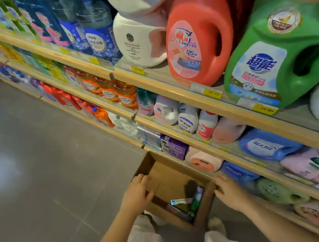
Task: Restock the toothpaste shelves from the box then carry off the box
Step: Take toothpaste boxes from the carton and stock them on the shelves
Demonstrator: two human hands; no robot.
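Box (172, 181), open-top cardboard, sits on the floor right between our two hands, just ahead of our knees. Long axis runs away from us and a bit left, along the shelf base. Left hand (137, 192) grips the left wall, fingers curled over the rim. Right hand (228, 191) is at the right near corner, fingers bent against the outside wall; blurred, so we can't tell if it's a firm hold. Both hands equally near, one per side.

Inside, toward the right-hand end: a few toothpaste cartons (187, 204) lying flat; rest of the box bottom is bare cardboard. So restock prob. not finished; we'd judge this a two-hand shift or lift of the box.

Surface: gray tile floor (38, 155), open to the left of our left hand. Right of our right hand, v. close: bottom shelves w/ soft refill pouches. Above the hands, detergent jugs: green jug (279, 55), red jug (195, 42). Tight on the shelf side.
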